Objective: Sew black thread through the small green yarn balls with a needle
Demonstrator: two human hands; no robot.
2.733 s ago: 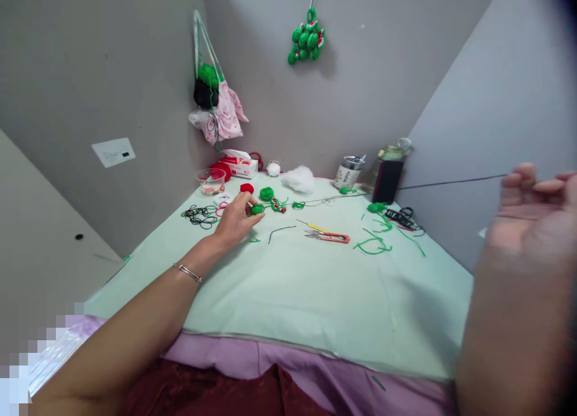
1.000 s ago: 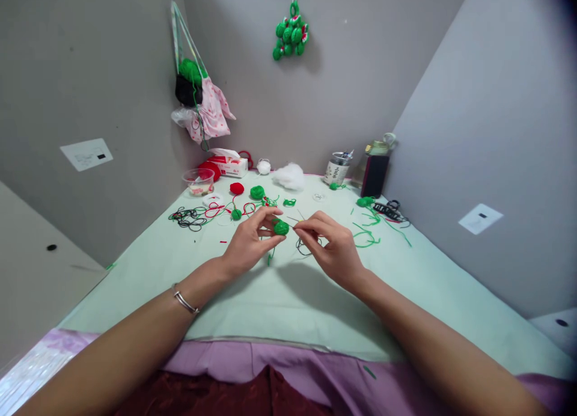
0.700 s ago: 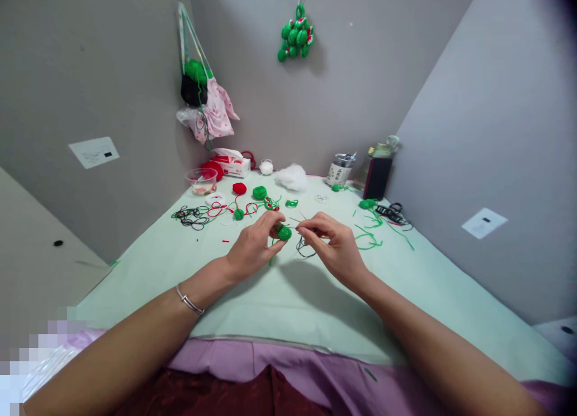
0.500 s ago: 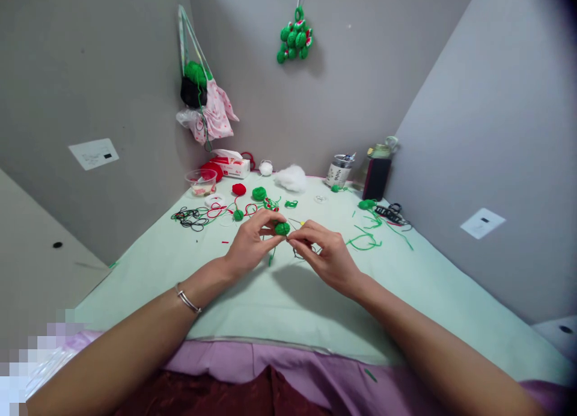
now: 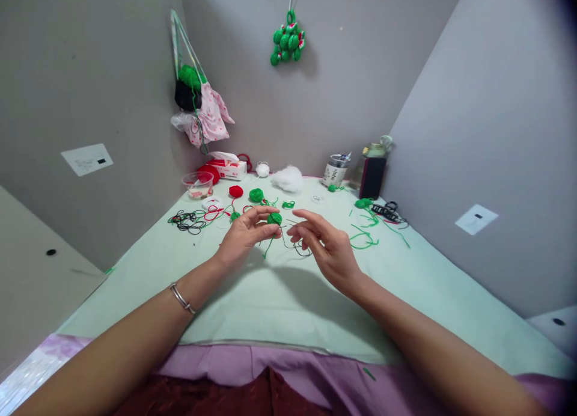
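My left hand (image 5: pixel 246 232) pinches a small green crocheted ball (image 5: pixel 274 219) between thumb and fingers, above the table. A green yarn tail hangs below the ball, and a dark thread (image 5: pixel 283 241) runs from it toward the tabletop, looping under my right hand (image 5: pixel 327 244). That hand is just right of the ball, apart from it, index finger stretched out and the other fingers curled. A thin needle-like tool (image 5: pixel 291 222) sticks out from its fingers toward the ball; its other end is hidden.
Behind my hands lie a red yarn ball (image 5: pixel 235 191), a green yarn ball (image 5: pixel 256 195) and white stuffing (image 5: pixel 288 179). Black cord (image 5: pixel 187 221) is at left, green yarn scraps (image 5: pixel 364 238) at right. A pen tin (image 5: pixel 336 171) and dark phone-like slab (image 5: pixel 372 177) stand farther back.
My right hand has come away from the ball, and its index finger has lifted and straightened. The green ball has turned slightly in my left hand. The view has shifted a little.
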